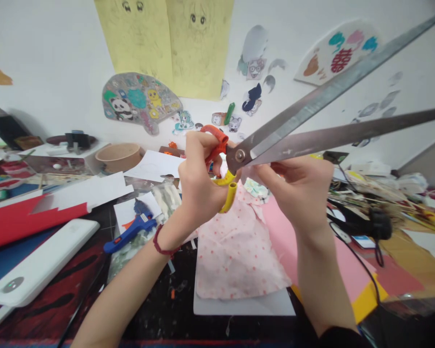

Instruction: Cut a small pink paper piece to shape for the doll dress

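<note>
Large scissors (293,116) stretch across the view, their blades apart and pointing to the upper right. My left hand (199,179) is closed around their handles, one wrapped in orange-red and one in yellow. Just beneath the blades, my right hand (300,186) has its fingers pinched together near the pivot. What it holds is mostly hidden; a pale, slightly shiny bit shows at the fingertips. Below both hands lies a pink dotted cloth (239,256) on a white sheet (246,307). A small crumpled pale-green patterned piece (256,189) rests above the cloth.
On the left are a blue glue gun (134,232), a white power bank (39,263) and red card (32,220). Pink paper (348,270) lies at right, beside a black cable and cluttered sticks. Behind stand a round wooden container (119,157) and a wall with drawings.
</note>
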The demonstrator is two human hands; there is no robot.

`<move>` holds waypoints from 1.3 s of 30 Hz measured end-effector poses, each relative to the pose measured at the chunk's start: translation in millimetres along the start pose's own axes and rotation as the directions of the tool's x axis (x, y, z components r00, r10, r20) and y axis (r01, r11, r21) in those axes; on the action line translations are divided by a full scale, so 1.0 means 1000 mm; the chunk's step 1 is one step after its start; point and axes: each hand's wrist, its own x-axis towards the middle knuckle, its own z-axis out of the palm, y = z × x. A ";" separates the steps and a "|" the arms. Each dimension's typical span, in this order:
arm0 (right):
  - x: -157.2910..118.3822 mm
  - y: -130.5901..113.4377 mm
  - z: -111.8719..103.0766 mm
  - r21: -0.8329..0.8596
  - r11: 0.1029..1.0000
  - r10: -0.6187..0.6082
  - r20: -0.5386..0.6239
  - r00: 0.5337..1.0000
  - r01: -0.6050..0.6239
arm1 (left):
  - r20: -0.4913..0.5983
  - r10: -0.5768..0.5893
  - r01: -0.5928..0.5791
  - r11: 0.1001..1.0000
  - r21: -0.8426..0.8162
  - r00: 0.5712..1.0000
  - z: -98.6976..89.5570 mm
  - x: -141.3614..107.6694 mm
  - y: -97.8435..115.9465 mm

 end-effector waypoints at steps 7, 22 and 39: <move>0.000 0.004 0.000 0.041 0.999 -0.002 -0.031 1.000 0.003 | -0.015 -0.117 0.117 0.993 -0.005 0.993 -0.001 -0.002 0.003; 0.000 0.002 0.002 0.030 1.000 0.002 -0.018 1.000 -0.001 | -0.004 -0.031 0.031 0.999 0.021 1.000 0.000 0.001 0.005; 0.005 0.008 -0.007 0.195 0.981 -0.026 0.013 1.000 0.023 | 0.048 -0.211 0.216 0.967 -0.132 0.976 -0.003 0.009 -0.002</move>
